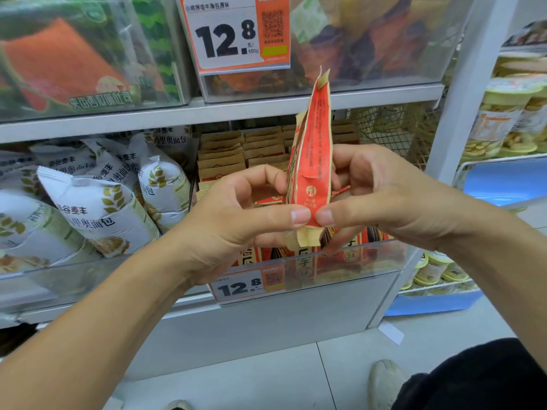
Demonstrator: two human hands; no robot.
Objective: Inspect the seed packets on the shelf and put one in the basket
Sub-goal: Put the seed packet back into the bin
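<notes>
Shelf [225, 109] behind; left hand [236, 214], right hand [373, 196] pinch seed packet [310, 161]

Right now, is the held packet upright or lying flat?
Upright: the seed packet stands on end, edge toward the camera, pinched near its bottom by left hand and right hand.

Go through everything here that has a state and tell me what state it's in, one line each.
seed packet: upright, edge-on, held off the shelf
left hand: pinching the packet's lower edge
right hand: pinching the same edge
seed packets in bin: standing in rows
bread bags: sealed, leaning in a pile
</notes>
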